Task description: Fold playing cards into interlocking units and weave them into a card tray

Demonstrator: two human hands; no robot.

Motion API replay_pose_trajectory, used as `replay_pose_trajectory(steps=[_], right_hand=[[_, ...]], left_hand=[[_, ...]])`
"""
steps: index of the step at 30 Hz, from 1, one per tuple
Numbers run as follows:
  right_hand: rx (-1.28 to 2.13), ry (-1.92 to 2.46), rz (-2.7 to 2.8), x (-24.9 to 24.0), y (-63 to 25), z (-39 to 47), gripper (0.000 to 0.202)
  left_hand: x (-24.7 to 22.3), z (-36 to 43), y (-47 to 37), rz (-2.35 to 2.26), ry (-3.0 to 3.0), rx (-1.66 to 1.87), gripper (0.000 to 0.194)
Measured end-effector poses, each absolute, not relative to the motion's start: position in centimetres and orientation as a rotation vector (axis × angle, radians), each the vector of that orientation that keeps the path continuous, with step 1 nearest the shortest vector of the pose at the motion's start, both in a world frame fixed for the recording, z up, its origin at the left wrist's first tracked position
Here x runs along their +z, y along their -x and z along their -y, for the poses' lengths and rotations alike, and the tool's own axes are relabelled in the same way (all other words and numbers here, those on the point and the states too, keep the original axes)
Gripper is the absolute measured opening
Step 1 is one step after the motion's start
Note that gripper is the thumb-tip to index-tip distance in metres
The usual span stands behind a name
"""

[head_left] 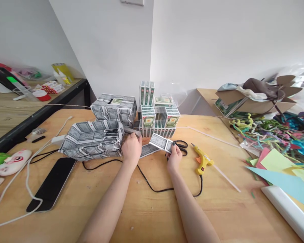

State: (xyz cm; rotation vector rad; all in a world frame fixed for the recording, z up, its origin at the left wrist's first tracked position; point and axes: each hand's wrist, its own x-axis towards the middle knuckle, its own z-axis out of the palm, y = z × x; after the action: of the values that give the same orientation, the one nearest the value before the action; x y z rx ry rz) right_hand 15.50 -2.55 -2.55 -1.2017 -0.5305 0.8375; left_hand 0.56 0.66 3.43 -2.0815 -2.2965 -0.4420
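Observation:
My right hand (175, 158) pinches the end of a folded strip of playing cards (158, 141) with grey patterned backs. More patterned cards (149, 150) lie below that strip. My left hand (131, 148) is closed, its fingers on a flat grey piece (131, 131) that looks like a folded playing card. Just left of it is an open, boat-like tray built from folded cards (88, 140), with a row of folded cards at its right end. Behind stands a block covered in cards (114, 109). Green-and-white card boxes (148, 118) are stacked behind my hands.
A yellow hot glue gun (204, 160) with a glue stick lies to the right, near black-handled scissors (181, 146). Black cable crosses the table before me. A phone (52, 184) and white cables are left; coloured paper (281, 182), pipe cleaners and a carton (253, 98) are right.

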Motion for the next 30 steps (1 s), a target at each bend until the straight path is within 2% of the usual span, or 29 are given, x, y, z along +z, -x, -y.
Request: replay_pose_trajectory(steps=[8, 15, 18, 21, 23, 30], right_hand=[[0.836, 1.17, 0.546, -2.7, -15.5, 2.6, 0.031], [0.819, 1.188, 0.593, -2.6, -15.6, 2.6, 0.032], [0.846, 1.157, 0.589, -2.6, -15.6, 2.6, 0.029], [0.889, 1.112, 0.563, -2.6, -15.7, 2.6, 0.024], [0.914, 1.096, 0.538, -2.7, -15.8, 2.5, 0.021], [0.948, 1.109, 0.533, -3.0, -16.2, 2.4, 0.025]], left_hand=[[3.9, 0.8, -0.9, 2.288, 2.154, -0.471, 0.024], [5.5, 3.4, 0.2, 2.321, 2.106, -0.55, 0.042], [5.6, 4.2, 1.4, 2.194, 2.111, -0.783, 0.04], [4.6, 4.2, 2.6, 1.903, 2.234, -1.132, 0.02], [3.4, 3.9, 3.1, 1.74, 2.284, -1.351, 0.013], [0.1, 4.7, 3.4, 1.542, 2.219, -1.808, 0.019]])
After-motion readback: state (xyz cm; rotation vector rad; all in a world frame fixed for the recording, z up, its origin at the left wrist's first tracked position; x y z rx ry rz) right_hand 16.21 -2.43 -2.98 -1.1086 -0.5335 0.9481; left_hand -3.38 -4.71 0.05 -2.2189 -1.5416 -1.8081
